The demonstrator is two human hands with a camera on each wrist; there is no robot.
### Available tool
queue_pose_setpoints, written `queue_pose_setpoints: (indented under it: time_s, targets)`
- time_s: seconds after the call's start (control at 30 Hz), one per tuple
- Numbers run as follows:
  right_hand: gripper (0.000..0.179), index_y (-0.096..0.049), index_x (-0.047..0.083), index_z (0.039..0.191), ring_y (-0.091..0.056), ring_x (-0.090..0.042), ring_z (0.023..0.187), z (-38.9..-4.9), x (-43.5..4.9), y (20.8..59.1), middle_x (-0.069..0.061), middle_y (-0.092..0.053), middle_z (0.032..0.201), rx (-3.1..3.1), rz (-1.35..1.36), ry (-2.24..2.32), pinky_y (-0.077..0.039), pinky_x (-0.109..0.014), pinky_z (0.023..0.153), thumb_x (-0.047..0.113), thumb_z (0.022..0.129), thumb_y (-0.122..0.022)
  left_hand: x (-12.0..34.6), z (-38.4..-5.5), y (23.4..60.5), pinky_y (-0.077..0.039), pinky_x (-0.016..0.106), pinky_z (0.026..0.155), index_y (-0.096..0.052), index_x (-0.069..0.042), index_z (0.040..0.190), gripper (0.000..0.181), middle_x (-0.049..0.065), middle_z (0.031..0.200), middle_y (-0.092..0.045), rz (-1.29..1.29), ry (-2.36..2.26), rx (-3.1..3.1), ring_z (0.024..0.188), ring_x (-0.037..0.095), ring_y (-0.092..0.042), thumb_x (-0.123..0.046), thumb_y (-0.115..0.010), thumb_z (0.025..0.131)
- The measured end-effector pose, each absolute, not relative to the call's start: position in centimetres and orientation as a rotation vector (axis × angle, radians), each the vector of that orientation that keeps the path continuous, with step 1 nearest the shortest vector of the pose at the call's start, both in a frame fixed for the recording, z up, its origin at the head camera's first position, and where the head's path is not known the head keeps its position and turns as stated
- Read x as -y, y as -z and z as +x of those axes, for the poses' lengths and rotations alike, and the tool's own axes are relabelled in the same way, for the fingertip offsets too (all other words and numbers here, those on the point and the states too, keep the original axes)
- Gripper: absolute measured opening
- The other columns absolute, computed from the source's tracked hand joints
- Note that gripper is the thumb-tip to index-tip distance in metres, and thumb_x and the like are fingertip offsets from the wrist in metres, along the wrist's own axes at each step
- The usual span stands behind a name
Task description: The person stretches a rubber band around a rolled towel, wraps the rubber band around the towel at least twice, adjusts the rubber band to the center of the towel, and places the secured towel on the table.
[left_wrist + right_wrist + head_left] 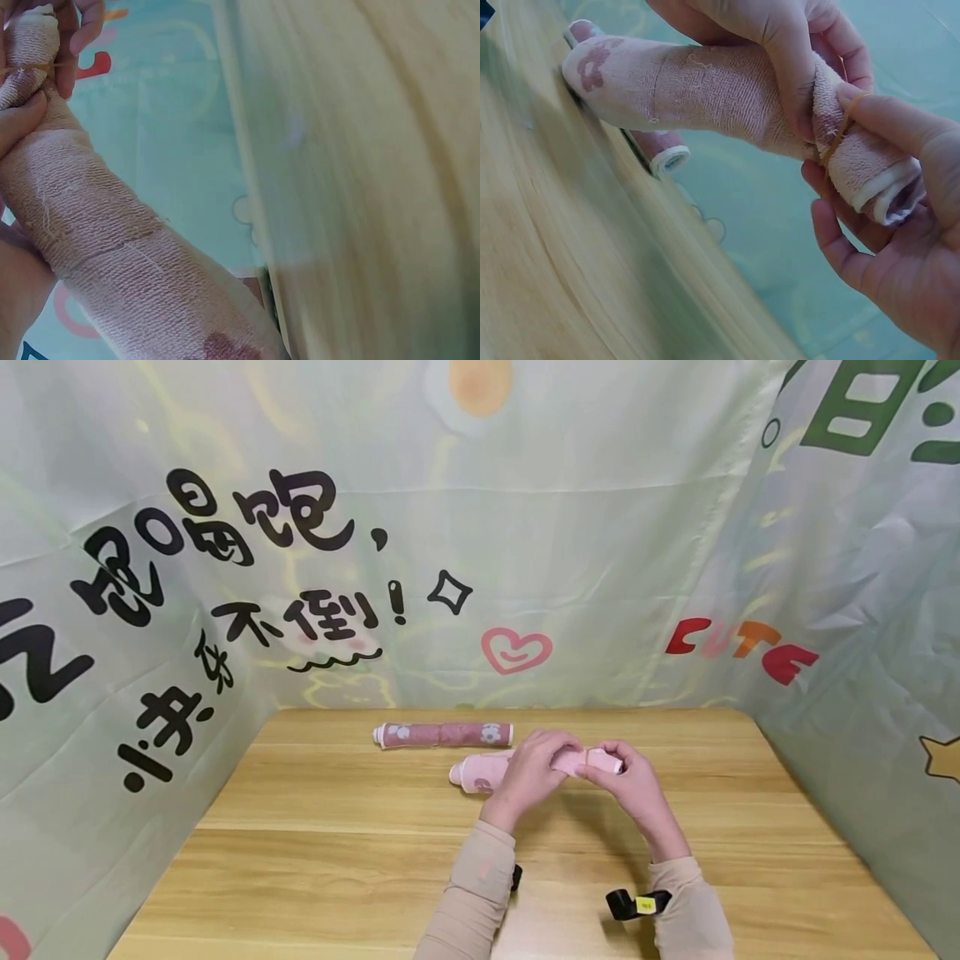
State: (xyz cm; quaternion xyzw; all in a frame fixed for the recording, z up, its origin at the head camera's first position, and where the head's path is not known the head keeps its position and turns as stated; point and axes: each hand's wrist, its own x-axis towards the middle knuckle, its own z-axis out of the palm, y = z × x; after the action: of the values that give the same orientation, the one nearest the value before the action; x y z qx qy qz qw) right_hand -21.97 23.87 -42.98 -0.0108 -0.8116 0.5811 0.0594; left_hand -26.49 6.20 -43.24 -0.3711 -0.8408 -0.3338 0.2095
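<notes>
A light pink rolled towel (480,772) is held at an angle over the table, its right end raised and its left end low. My left hand (536,768) grips the roll around its middle, thumb bent over the cloth in the right wrist view. Near the raised end a thin tan rubber band (838,136) circles the roll. With thumb and fingers on either side of that end, my right hand (628,777) pinches the rubber band; its thumb tip presses right at the band. The towel's layered white edge shows beside the right palm.
Behind the held roll, a darker pink rolled towel (465,735) with pale flowers lies on the wooden table (337,843). A printed cloth backdrop (600,552) rises along the table's back and sides. A black wrist camera mount (637,904) sits at the right sleeve.
</notes>
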Motion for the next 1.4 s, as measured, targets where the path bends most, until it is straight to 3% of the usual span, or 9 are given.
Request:
queue_pose_setpoints:
  time_s: [0.23, 0.67, 0.93, 1.2, 1.3, 1.4]
  targets:
    - [0.046, -0.056, -0.003, 0.120, -0.054, -0.004, 0.081, -22.0, -23.5, 43.0, 0.001, -0.057, 0.095, 2.391, -0.021, -1.810, -0.050, -0.020, 0.067, 0.014, 0.083, -0.077, -6.0, -26.5, 42.8, -0.048, 0.025, 0.098, -0.068, -0.016, 0.104, 0.026, -0.003, 0.108, -0.071, -1.008, 0.964, 2.325, 0.105, 0.015, -0.063, -0.008, -0.077, 0.081]
    - [0.045, -0.055, -0.005, 0.121, -0.055, 0.000, 0.080, -21.9, -23.2, 43.0, 0.013, -0.058, 0.089, 2.291, 0.025, -1.876, -0.051, -0.018, 0.068, 0.007, 0.083, -0.075, -6.1, -26.7, 42.9, -0.047, 0.026, 0.102, -0.067, -0.017, 0.106, 0.033, -0.003, 0.110, -0.071, -0.996, 0.928, 2.316, 0.109, 0.015, -0.063, -0.002, -0.076, 0.077]
    - [0.046, -0.051, -0.005, 0.126, -0.056, 0.000, 0.086, -21.9, -23.4, 43.4, 0.013, -0.058, 0.099, 2.230, 0.096, -1.938, -0.052, -0.016, 0.072, 0.005, 0.086, -0.072, -5.9, -26.5, 42.6, -0.048, 0.025, 0.100, -0.067, -0.017, 0.109, 0.036, -0.003, 0.113, -0.070, -0.958, 0.929, 2.366, 0.110, 0.015, -0.063, -0.004, -0.077, 0.077]
    - [0.047, -0.049, 0.005, 0.130, -0.056, 0.002, 0.105, -22.1, -23.6, 43.8, 0.014, -0.057, 0.115, 2.086, 0.309, -2.042, -0.051, -0.014, 0.085, -0.004, 0.087, -0.066, -5.5, -26.3, 41.6, -0.050, 0.028, 0.095, -0.068, -0.017, 0.109, 0.033, -0.003, 0.107, -0.072, -0.897, 0.922, 2.285, 0.103, 0.015, -0.065, -0.008, -0.077, 0.078]
    - [0.049, -0.051, 0.014, 0.129, -0.056, 0.002, 0.107, -22.1, -23.7, 43.9, 0.015, -0.058, 0.116, 2.100, 0.350, -2.034, -0.052, -0.015, 0.085, -0.005, 0.086, -0.066, -5.4, -26.1, 41.0, -0.050, 0.029, 0.095, -0.068, -0.016, 0.109, 0.031, -0.002, 0.106, -0.072, -0.891, 0.936, 2.245, 0.102, 0.016, -0.064, -0.011, -0.077, 0.080]
    - [0.048, -0.053, 0.020, 0.124, -0.056, -0.001, 0.105, -22.1, -23.7, 43.9, 0.007, -0.059, 0.114, 2.153, 0.345, -2.016, -0.054, -0.018, 0.083, -0.004, 0.085, -0.068, -5.3, -25.8, 40.5, -0.051, 0.028, 0.091, -0.068, -0.014, 0.110, 0.029, -0.001, 0.106, -0.073, -0.892, 0.976, 2.186, 0.101, 0.017, -0.063, -0.012, -0.076, 0.082]
